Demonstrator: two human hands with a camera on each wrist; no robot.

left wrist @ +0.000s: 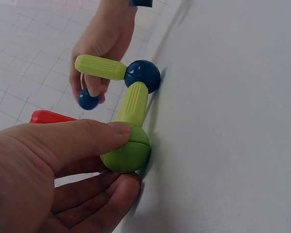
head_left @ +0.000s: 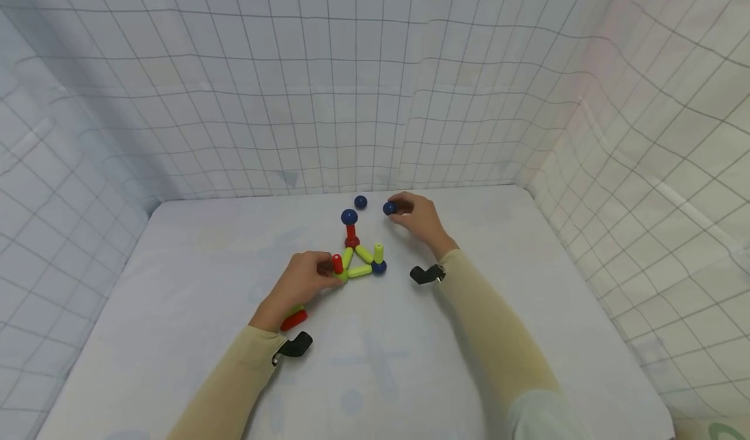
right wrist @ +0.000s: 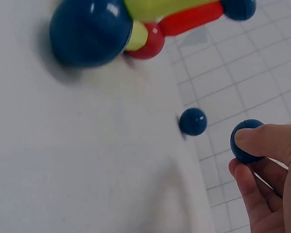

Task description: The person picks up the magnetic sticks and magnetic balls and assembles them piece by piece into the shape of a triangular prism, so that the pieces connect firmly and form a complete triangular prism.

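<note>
Beige fabric sleeves (head_left: 498, 336) are extended over a white table (head_left: 205, 264) bearing a triangular yellow-green rod frame (head_left: 360, 271); by the left hand (head_left: 300, 277) and right hand (head_left: 418, 215) are pinched, respectively, the frame's green ball (left wrist: 128, 158) and, nearby, a glossy blue ball (head_left: 389, 208).

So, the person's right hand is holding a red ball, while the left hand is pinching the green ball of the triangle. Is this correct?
Not quite: the ball in the right hand is blue, not red, as the right wrist view shows. The left hand is indeed pinching the green ball of the triangle.
</note>
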